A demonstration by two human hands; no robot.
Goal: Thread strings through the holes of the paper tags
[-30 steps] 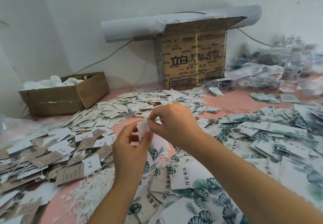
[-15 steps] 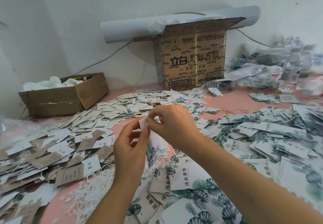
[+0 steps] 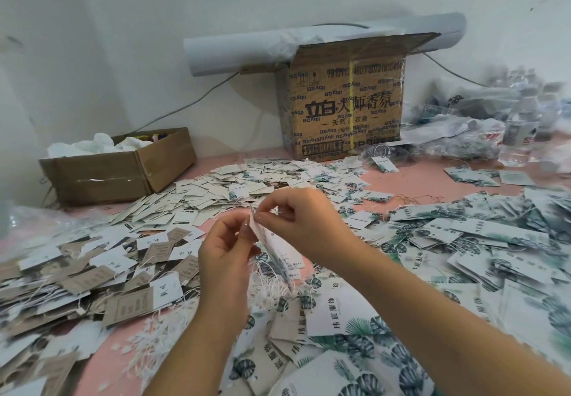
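Above the pink table, my left hand pinches the top edge of a white paper tag printed with green leaves, which hangs edge-on between both hands. My right hand pinches the tag's top corner, thumb and forefinger closed at its hole; a thin white string there is barely visible. Loose white strings lie in a bundle just below the tag. Leaf-printed tags are heaped under my forearms.
Brown and white tags cover the left of the table, small white tags the middle, larger leaf tags the right. An open low carton stands back left, a tall printed carton at the wall, water bottles back right.
The tag has turned from facing me to edge-on and hangs lower. Both hands have stayed close together at its top, the right hand shifting slightly.
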